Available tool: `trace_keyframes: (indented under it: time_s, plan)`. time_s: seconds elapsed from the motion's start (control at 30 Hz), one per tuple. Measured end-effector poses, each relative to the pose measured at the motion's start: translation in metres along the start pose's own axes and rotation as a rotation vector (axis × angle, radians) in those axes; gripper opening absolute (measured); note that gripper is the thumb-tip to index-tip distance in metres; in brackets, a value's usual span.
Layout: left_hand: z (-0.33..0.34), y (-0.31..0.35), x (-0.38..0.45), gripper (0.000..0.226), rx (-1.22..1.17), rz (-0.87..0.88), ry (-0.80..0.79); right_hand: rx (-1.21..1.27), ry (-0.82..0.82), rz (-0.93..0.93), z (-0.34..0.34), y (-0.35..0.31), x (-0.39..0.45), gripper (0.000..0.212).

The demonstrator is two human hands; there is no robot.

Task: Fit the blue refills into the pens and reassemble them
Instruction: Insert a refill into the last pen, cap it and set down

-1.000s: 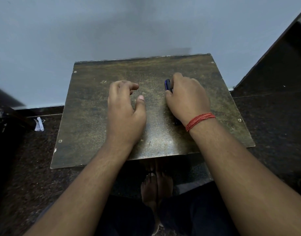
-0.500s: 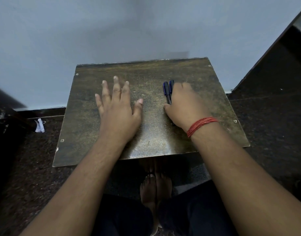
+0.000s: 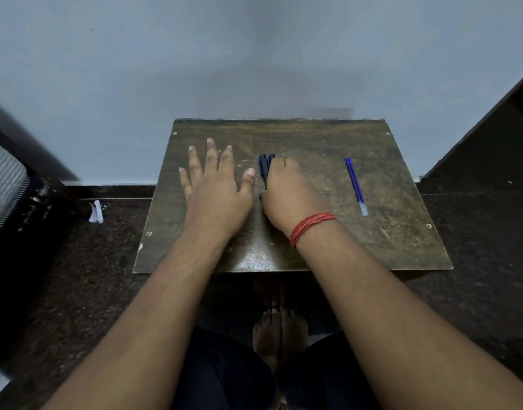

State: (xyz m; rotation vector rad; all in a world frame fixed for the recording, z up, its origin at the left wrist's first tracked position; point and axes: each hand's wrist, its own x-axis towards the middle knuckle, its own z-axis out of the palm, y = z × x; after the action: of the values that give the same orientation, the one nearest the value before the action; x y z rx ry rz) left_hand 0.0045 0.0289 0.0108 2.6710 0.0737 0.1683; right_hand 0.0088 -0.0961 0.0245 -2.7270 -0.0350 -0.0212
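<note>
Left hand [image 3: 217,184] lies flat on the counter [image 3: 402,238], fingers [image 3: 210,153] straight and spread, grasping nothing; judged to be bracing the board. Right hand [image 3: 287,192] is curled over two dark blue pens [image 3: 264,168] at about the board's centre, their ends poking out past the knuckles toward 12 o'clock. It appears to be grasping them, though the fingertips are hidden under the hand, so how firm the hold is cannot be told. Blue refills [image 3: 355,184] lie well apart at 3 o'clock from the right hand, side by side, untouched, clear tips pointing toward 5 o'clock. Likely parked there in easy reach. Fitting judged not yet begun. No containers in view. A scrap of white paper [image 3: 96,212] lies on the floor at 9 o'clock.
</note>
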Motion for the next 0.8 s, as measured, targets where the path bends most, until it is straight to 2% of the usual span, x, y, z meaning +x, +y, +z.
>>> trace_keyframes:
  time_s: [0.57,0.7,0.8]
  plan:
    - [0.004,0.006,-0.002,0.064,-0.011,0.005,-0.064,0.042,0.027,0.025,0.000,-0.006,-0.001,0.031]
    - [0.006,0.005,-0.001,0.068,0.021,0.052,-0.051,0.009,0.132,0.022,-0.023,0.021,0.000,0.037]
    - [0.008,0.005,0.000,0.071,0.037,0.080,-0.060,-0.052,0.201,0.120,-0.043,0.061,0.001,0.034]
